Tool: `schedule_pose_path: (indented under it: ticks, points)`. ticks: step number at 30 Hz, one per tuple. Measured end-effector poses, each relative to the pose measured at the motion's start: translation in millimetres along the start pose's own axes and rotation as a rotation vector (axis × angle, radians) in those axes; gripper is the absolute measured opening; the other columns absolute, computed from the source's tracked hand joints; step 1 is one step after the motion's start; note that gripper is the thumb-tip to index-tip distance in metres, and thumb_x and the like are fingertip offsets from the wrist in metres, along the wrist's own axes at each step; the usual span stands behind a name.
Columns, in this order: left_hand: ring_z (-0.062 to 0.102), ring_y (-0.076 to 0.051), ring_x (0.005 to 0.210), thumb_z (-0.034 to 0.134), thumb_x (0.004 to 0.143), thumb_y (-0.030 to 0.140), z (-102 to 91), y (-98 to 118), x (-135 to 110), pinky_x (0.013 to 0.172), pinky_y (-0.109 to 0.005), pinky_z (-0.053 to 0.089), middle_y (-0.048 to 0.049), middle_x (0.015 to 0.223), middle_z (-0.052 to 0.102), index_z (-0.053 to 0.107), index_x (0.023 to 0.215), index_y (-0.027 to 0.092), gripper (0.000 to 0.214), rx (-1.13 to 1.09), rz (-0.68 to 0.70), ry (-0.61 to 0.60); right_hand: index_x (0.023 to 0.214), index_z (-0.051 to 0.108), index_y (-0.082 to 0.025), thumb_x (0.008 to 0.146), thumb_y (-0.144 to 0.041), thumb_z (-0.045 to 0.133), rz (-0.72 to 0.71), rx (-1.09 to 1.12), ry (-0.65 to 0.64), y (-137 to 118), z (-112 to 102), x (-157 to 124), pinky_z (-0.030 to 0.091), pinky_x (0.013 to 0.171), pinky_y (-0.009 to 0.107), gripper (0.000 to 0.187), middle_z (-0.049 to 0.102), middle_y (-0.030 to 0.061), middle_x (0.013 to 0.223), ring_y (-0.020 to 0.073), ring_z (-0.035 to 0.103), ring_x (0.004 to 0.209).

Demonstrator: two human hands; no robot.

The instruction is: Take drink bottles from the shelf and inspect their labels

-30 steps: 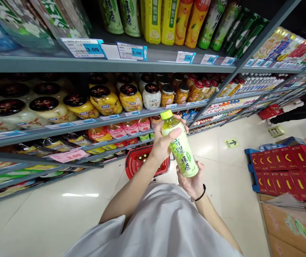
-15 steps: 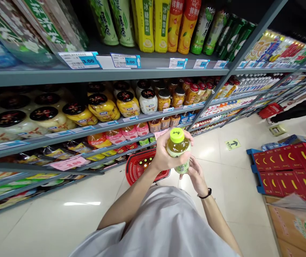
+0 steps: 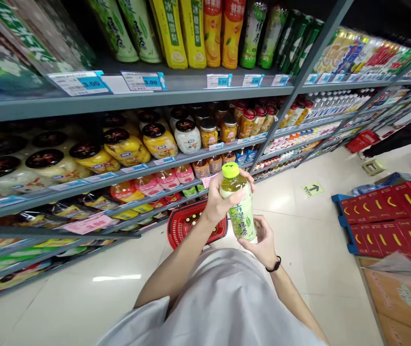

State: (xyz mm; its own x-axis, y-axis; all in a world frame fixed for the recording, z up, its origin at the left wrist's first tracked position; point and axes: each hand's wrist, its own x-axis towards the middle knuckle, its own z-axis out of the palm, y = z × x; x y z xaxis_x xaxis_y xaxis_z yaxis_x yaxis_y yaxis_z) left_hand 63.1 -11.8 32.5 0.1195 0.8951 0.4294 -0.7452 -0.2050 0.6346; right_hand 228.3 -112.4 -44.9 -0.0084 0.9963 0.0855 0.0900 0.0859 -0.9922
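A green tea bottle (image 3: 242, 217) with a lime-green cap is held in front of my body, tilted so that its label faces me. My left hand (image 3: 217, 198) wraps round its upper part below the cap, thumb across the front. Around the bottle's base are the fingers and thumb of my right hand (image 3: 263, 241), which wears a black band at the wrist. Below and left of the bottle, a red shopping basket (image 3: 180, 226) rests on the floor, with several small bottles inside, partly hidden by my left arm.
Shelves (image 3: 176, 91) of bottled drinks and jars (image 3: 160, 139) run along the left and front. Red boxes (image 3: 389, 211) are stacked at the right, behind a cardboard box (image 3: 396, 298). A floor arrow sign (image 3: 312, 189) lies in the aisle. Far right, a person (image 3: 403, 134) stands near another red basket (image 3: 362, 141).
The bottle has tipped so more of its label shows, and its cap has moved slightly left and up. My right hand has closed round the base. The view has shifted slightly.
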Motion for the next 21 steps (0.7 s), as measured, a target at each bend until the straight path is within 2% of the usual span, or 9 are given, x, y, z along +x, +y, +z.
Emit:
schedule_pose_path:
  ticks: [2,4,7,11,13,15,17,19,21]
  points:
    - [0.070,-0.021,0.085,0.082,0.079,0.032,7.2,-3.8,1.9,0.075,-0.033,0.058,-0.0087,0.102,0.068,0.067,0.108,0.017,0.036,-0.045,-0.022,0.022,0.109,0.068,-0.020,0.060,-0.046,0.098,0.048,0.126,-0.023,-3.3,-7.8,-4.1,0.057,0.082,0.032,0.064,0.074,0.0079,0.102,0.0238,0.069,0.093]
    - [0.070,-0.022,0.084,0.083,0.077,0.037,16.6,-6.3,4.1,0.075,-0.034,0.059,-0.0078,0.098,0.067,0.066,0.105,0.018,0.038,-0.102,-0.062,0.031,0.104,0.070,-0.019,0.060,-0.063,0.093,0.157,0.343,-0.123,-3.1,-13.4,-11.1,0.056,0.061,0.031,0.066,0.074,0.0067,0.089,0.0209,0.067,0.070]
    - [0.070,-0.022,0.082,0.084,0.074,0.042,31.3,-12.5,6.6,0.075,-0.035,0.060,-0.0069,0.092,0.067,0.066,0.100,0.018,0.040,-0.170,-0.152,0.031,0.103,0.070,-0.018,0.073,-0.087,0.065,0.432,0.753,-0.346,6.2,-18.3,-23.1,0.035,0.030,0.024,0.075,0.070,0.0041,0.069,0.0130,0.047,0.036]
    - [0.068,-0.019,0.079,0.084,0.075,0.036,46.9,-28.2,7.5,0.076,-0.034,0.061,-0.0052,0.089,0.067,0.069,0.095,0.017,0.032,-0.194,-0.181,0.046,0.088,0.069,-0.017,0.081,-0.095,0.037,0.592,1.114,-0.582,19.3,-29.3,-27.1,0.022,0.021,0.020,0.085,0.051,-0.0032,0.042,0.0094,0.030,0.024]
    - [0.067,-0.018,0.078,0.081,0.078,0.032,52.8,-36.8,7.7,0.076,-0.033,0.060,-0.0041,0.086,0.066,0.071,0.093,0.017,0.024,-0.185,-0.164,0.055,0.089,0.069,-0.016,0.083,-0.093,0.033,0.617,1.112,-0.637,17.1,-40.0,-23.5,0.024,0.022,0.021,0.086,0.055,-0.0011,0.044,0.0106,0.034,0.025]
    - [0.067,-0.017,0.077,0.079,0.080,0.029,58.2,-44.5,8.2,0.076,-0.033,0.060,-0.0039,0.085,0.067,0.072,0.092,0.017,0.018,-0.145,-0.146,0.071,0.102,0.069,-0.015,0.087,-0.089,0.034,0.634,0.958,-0.569,9.9,-54.0,-19.2,0.035,0.027,0.023,0.083,0.071,0.0078,0.067,0.0161,0.054,0.039]
    - [0.068,-0.018,0.075,0.078,0.082,0.028,64.3,-51.4,8.7,0.074,-0.033,0.059,-0.0044,0.086,0.069,0.073,0.092,0.017,0.016,-0.083,-0.125,0.095,0.115,0.067,-0.016,0.088,-0.083,0.046,0.526,0.724,-0.375,3.3,-70.2,-16.8,0.054,0.044,0.029,0.075,0.076,0.0148,0.098,0.0241,0.071,0.070]
    - [0.068,-0.018,0.077,0.079,0.082,0.026,71.7,-58.7,8.4,0.074,-0.033,0.058,-0.0050,0.088,0.071,0.074,0.094,0.017,0.016,0.006,-0.092,0.117,0.125,0.064,-0.020,0.084,-0.073,0.070,0.303,0.501,-0.134,2.7,-87.3,-17.0,0.064,0.076,0.038,0.067,0.072,0.0158,0.122,0.0290,0.071,0.105]
    - [0.069,-0.019,0.080,0.080,0.082,0.024,80.7,-67.3,6.8,0.077,-0.033,0.056,-0.0060,0.091,0.071,0.074,0.095,0.018,0.015,0.123,-0.036,0.125,0.132,0.060,-0.024,0.076,-0.056,0.087,0.140,0.349,0.016,8.6,-103.0,-19.3,0.058,0.102,0.043,0.070,0.066,0.0144,0.136,0.0300,0.063,0.126]
